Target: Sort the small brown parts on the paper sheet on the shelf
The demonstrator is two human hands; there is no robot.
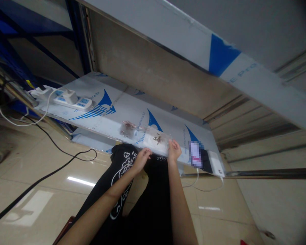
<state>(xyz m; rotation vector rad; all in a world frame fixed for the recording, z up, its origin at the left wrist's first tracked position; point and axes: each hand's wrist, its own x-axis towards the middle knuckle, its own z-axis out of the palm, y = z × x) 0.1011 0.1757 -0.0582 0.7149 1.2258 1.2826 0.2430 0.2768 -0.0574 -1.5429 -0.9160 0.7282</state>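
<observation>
A white sheet or flat packet (149, 141) lies near the shelf's front edge, with a small pile of brownish pieces (158, 139) on it. Clear plastic seems to run along its right side. At that right edge is my right hand (174, 150), its fingers curled and closed at the plastic; what exactly it pinches is too small to make out. My left hand (143, 159) is at the front edge of the sheet, fingertips pressed together, and anything between them is hidden. Left of the sheet sits a clear plastic bag (128, 129) holding small reddish-brown things.
A white power strip (85, 103) with plugs stands on the shelf (122, 98) at the left. To the right are a blurred-out phone (195, 154) and a white device (215, 163) with cables. An upper shelf edge (193, 37) hangs overhead. A black cable (40, 185) crosses the floor.
</observation>
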